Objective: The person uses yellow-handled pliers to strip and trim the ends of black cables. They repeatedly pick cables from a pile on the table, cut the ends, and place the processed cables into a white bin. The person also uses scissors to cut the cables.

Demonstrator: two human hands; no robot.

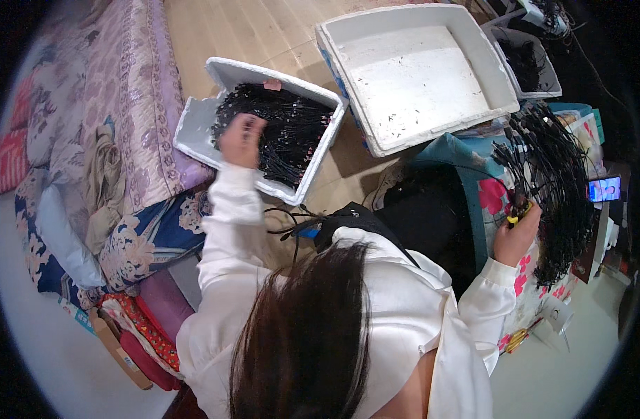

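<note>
My left hand (241, 142) is over a white foam box (320, 150) filled with thin black cables (292, 133). Its fingers are bent and blurred, so whether they hold a cable does not show. On the right, my right hand (517, 234) is closed around a small hand tool with yellow handles (513, 218), which looks like pliers; its tip is hard to make out. Just beyond that hand, a large heap of black cables (554, 188) with small connectors lies on a table with a flowered cloth (492, 195).
A larger white foam box (417, 84) with dark scraps stands ahead. Behind it on the right is another white box (526, 63) with black cables. A lit phone (605, 189) and yellow-handled tools (519, 339) are at the right. Bedding (142, 105) lies left.
</note>
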